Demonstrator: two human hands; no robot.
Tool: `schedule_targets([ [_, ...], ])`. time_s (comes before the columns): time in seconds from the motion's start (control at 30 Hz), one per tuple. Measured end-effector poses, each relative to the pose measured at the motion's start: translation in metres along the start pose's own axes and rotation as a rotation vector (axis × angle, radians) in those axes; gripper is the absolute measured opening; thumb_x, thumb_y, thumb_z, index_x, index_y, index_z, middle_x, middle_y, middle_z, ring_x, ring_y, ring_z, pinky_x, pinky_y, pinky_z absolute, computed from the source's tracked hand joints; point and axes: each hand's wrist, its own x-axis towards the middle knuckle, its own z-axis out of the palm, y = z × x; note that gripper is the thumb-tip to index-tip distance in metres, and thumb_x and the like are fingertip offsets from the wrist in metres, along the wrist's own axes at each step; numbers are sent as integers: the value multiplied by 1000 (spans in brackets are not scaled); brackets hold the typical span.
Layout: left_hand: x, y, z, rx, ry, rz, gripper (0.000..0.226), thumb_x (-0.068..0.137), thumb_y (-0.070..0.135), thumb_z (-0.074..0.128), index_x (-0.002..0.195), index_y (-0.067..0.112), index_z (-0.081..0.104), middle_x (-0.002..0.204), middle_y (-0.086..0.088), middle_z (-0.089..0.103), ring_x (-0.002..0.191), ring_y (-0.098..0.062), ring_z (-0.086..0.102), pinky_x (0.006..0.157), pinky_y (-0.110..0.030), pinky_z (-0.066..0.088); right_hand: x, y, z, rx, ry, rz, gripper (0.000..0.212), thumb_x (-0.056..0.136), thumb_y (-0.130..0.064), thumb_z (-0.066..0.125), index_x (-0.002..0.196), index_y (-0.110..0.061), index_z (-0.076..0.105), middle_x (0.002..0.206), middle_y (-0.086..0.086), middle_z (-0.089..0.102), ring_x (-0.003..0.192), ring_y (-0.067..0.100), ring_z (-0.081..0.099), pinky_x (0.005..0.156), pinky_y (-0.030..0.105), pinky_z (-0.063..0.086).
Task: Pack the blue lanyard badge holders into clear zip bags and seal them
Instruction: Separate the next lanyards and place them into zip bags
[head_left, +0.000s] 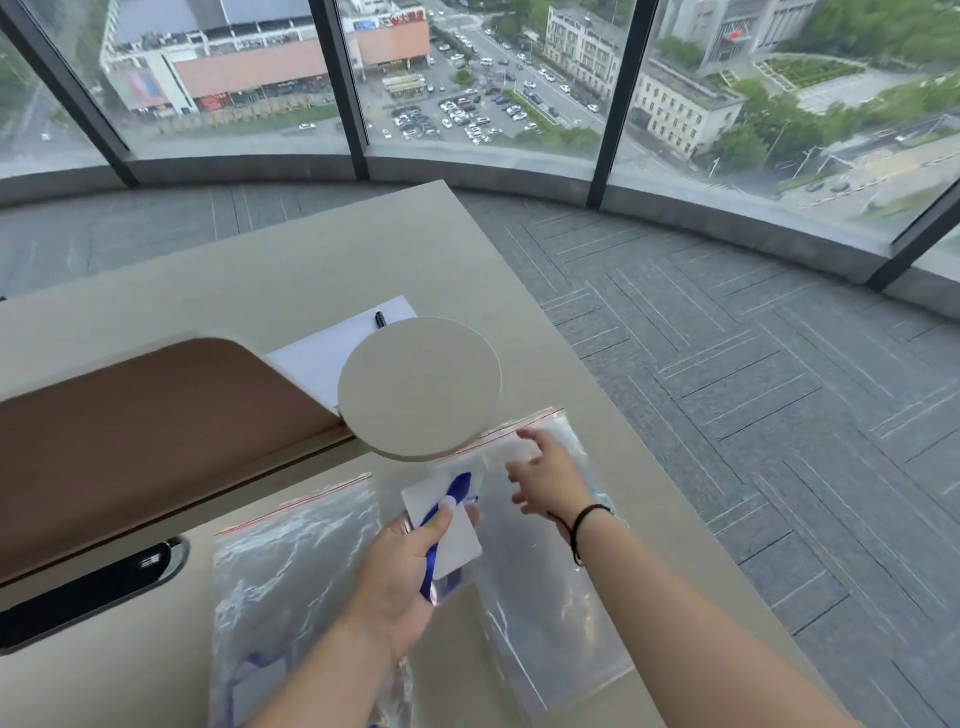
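Nearest, one clear zip bag (291, 597) lies on the table (597, 649) with blue-strapped badge holders inside (count unclear). The left hand (400, 577) grips one white badge holder (444, 525) with its blue lanyard (441, 519). The right hand (545, 480), fingers spread, rests on a second, seemingly empty zip bag (545, 613). Beyond sit one round disc (420, 387) and paper (332, 353).

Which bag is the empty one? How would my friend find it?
Start at the round beige disc on the table. The empty bag begins just under it, beneath the right hand. The other bag, farther left, already holds blue badge holders.
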Motion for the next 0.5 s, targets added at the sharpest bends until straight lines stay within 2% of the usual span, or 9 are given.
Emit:
schedule_targets([
  [0.1,7,-8,-3,120,51,12,21,95,21,65,115,19,71,105,-8,78,105,-28,67,79,-37,49,24,-6,-3,-352,54,-160,53,91,-24,56,139,-39,40,74,-3,58,72,19,61,72,31,50],
  [0.17,10,-12,-6,202,53,28,20,95,26,65,112,22,75,105,-6,78,106,-25,67,79,-34,51,32,-10,-3,-519,40,-194,47,91,-27,56,135,-38,45,78,-6,58,77,20,60,72,28,45],
  [0.23,12,-13,-8,279,30,51,19,95,31,65,109,28,78,114,-8,75,113,-27,65,87,-38,54,37,-13,-4,-634,62,-200,32,91,-27,56,122,-33,56,80,-7,57,75,20,59,67,26,41],
  [0.3,16,-15,-11,327,81,71,17,95,30,65,104,24,78,109,-11,75,112,-33,66,90,-42,54,39,-11,-4,-661,107,-217,20,90,-26,55,108,-29,61,83,-5,64,77,21,62,64,26,42],
  [0.4,17,-17,-8,395,144,114,15,95,29,66,97,18,76,90,-10,73,93,-31,67,75,-36,51,37,-6,-6,-595,140,-270,7,89,-31,60,93,-26,62,91,-3,69,85,20,64,67,26,46],
  [0.5,14,-14,-5,437,145,135,15,96,26,65,91,16,76,80,-5,69,79,-23,62,69,-32,48,29,-2,-9,-486,146,-281,25,86,-42,65,78,-19,61,80,-6,67,77,16,62,61,25,44],
])
